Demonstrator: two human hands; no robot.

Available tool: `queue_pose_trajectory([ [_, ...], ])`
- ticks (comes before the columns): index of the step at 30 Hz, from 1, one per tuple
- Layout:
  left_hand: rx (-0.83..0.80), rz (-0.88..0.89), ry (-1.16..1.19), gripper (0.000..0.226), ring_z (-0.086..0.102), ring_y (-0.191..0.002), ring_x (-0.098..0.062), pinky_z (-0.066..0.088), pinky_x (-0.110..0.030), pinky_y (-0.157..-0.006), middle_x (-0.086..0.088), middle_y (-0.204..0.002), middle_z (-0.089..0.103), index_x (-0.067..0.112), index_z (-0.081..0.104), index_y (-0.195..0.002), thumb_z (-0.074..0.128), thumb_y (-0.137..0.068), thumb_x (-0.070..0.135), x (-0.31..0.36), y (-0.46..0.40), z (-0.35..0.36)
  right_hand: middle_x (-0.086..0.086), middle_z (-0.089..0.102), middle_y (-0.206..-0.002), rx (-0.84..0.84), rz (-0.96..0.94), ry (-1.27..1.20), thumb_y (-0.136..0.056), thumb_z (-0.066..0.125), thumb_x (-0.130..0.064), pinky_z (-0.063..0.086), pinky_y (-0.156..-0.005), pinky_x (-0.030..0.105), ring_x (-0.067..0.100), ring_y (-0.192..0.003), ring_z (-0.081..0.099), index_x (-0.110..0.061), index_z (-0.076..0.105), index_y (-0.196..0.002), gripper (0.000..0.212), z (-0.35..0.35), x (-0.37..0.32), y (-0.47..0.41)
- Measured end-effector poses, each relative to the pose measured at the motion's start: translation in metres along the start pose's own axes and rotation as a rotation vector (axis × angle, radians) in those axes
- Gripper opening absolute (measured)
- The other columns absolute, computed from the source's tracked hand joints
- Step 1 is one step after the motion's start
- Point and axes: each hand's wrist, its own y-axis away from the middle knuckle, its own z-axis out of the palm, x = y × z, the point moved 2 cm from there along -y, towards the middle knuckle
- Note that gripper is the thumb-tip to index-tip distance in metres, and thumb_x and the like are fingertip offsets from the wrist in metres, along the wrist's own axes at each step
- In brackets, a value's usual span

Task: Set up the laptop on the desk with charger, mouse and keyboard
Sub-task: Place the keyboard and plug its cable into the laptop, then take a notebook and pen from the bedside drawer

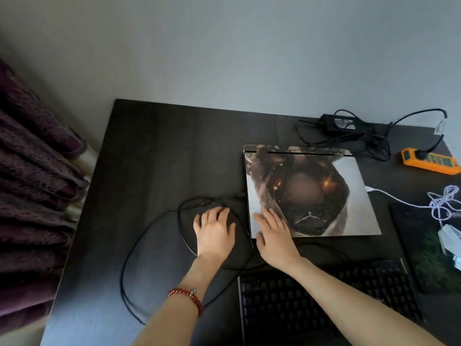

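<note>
Left hand lies palm down, fingers spread, on the dark desk just left of the laptop. It sits inside a loop of black cable. Can't tell if it's pressing something under the palm or just flat; no clear grip visible. Red bead bracelet on that wrist.

Right hand is flat and open on the near-left corner of the laptop lid, fingers on the lid, thumb down at the front edge. Not grasping, just resting on it.

Laptop is closed, lid covered by a printed picture skin, hinge side facing the wall. The black cable runs from the loop to the laptop's left edge. A white cable reaches its right edge and ends in a tangle further right.

Keyboard, black, sits at the near edge of the desk, below the laptop, partly under the right forearm.

Charger brick with tangled black leads is at the back of the desk, behind the laptop. Orange power strip to its right, one plug in it.

Purple curtain hangs left of the desk.
</note>
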Motion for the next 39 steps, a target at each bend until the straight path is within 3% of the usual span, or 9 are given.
queue_pose_trajectory([
  [4, -0.065, -0.057, 0.054, 0.044, 0.035, -0.129, -0.019, 0.016, -0.040, -0.112, 0.002, -0.137, 0.045, 0.023, 0.044, -0.134, 0.045, -0.091, 0.034, 0.000, 0.048, -0.006, 0.002, 0.038, -0.143, 0.083, -0.016, -0.184, -0.093, 0.040, -0.015, 0.021, -0.111, 0.028, 0.016, -0.136, 0.029, -0.014, 0.043, -0.134, 0.041, 0.005, -0.004, 0.053],
  [6, -0.061, -0.054, 0.094, 0.042, 0.037, -0.127, -0.020, 0.020, -0.039, -0.110, 0.002, -0.136, 0.046, 0.022, 0.046, -0.132, 0.046, -0.092, 0.033, 0.006, 0.068, -0.011, 0.004, 0.048, -0.136, 0.145, 0.047, -0.268, -0.094, 0.041, -0.015, 0.028, -0.108, 0.028, 0.017, -0.129, 0.039, -0.013, 0.046, -0.132, 0.038, 0.004, -0.001, 0.075],
  [14, -0.012, 0.054, 0.214, 0.036, 0.049, -0.117, -0.027, 0.040, -0.044, -0.098, -0.008, -0.126, 0.056, 0.015, 0.055, -0.123, 0.051, -0.091, 0.029, 0.064, 0.120, -0.021, 0.001, 0.061, -0.120, 0.245, 0.192, -0.621, -0.095, 0.041, -0.013, 0.038, -0.090, 0.015, 0.008, -0.109, 0.055, -0.016, 0.053, -0.125, 0.032, -0.011, 0.038, 0.164],
  [20, -0.050, 0.332, 0.345, 0.028, 0.060, -0.105, -0.026, 0.046, -0.039, -0.093, -0.009, -0.113, 0.063, 0.012, 0.062, -0.112, 0.056, -0.089, 0.025, 0.217, 0.186, 0.020, 0.001, 0.068, -0.106, 0.533, 0.378, -0.748, -0.095, 0.044, -0.013, 0.047, -0.089, 0.025, 0.014, -0.100, 0.063, -0.014, 0.059, -0.117, 0.027, -0.039, 0.137, 0.303],
  [26, -0.257, 0.620, 0.408, 0.026, 0.061, -0.099, -0.023, 0.045, -0.030, -0.087, -0.009, -0.106, 0.066, 0.010, 0.064, -0.110, 0.055, -0.090, 0.024, 0.398, 0.345, 0.123, 0.009, 0.069, -0.104, 0.801, 0.671, -0.777, -0.095, 0.047, -0.012, 0.046, -0.086, 0.028, 0.021, -0.098, 0.064, -0.008, 0.061, -0.112, 0.023, -0.026, 0.275, 0.530],
  [29, -0.363, 0.767, 0.365, 0.026, 0.062, -0.098, -0.027, 0.040, -0.021, -0.077, -0.012, -0.105, 0.067, 0.007, 0.064, -0.109, 0.054, -0.091, 0.022, 0.468, 0.430, 0.181, 0.007, 0.068, -0.102, 0.939, 0.824, -0.849, -0.095, 0.046, -0.011, 0.045, -0.077, 0.010, 0.018, -0.094, 0.065, -0.004, 0.061, -0.111, 0.023, -0.004, 0.326, 0.646],
  [31, -0.466, 0.839, 0.332, 0.027, 0.063, -0.099, -0.024, 0.035, -0.010, -0.072, -0.012, -0.107, 0.067, 0.005, 0.063, -0.110, 0.054, -0.091, 0.021, 0.503, 0.479, 0.214, 0.007, 0.068, -0.104, 0.968, 0.932, -0.851, -0.095, 0.044, -0.012, 0.044, -0.078, 0.013, 0.016, -0.094, 0.064, -0.005, 0.060, -0.113, 0.024, 0.012, 0.351, 0.709],
  [35, -0.658, 1.018, 0.250, 0.028, 0.062, -0.097, -0.019, 0.045, -0.023, -0.085, -0.010, -0.110, 0.067, 0.008, 0.064, -0.112, 0.056, -0.090, 0.023, 0.584, 0.589, 0.285, 0.008, 0.068, -0.106, 1.071, 1.178, -0.921, -0.096, 0.038, -0.013, 0.044, -0.081, 0.024, 0.018, -0.097, 0.062, -0.008, 0.058, -0.116, 0.029, 0.052, 0.402, 0.846],
  [39, -0.764, 1.183, 0.180, 0.024, 0.063, -0.092, -0.017, 0.041, -0.018, -0.080, -0.009, -0.106, 0.068, 0.011, 0.066, -0.108, 0.057, -0.089, 0.023, 0.669, 0.691, 0.360, 0.004, 0.067, -0.097, 1.211, 1.354, -0.962, -0.096, 0.037, -0.013, 0.047, -0.070, 0.021, 0.018, -0.090, 0.063, -0.010, 0.059, -0.114, 0.029, 0.089, 0.457, 0.965],
])
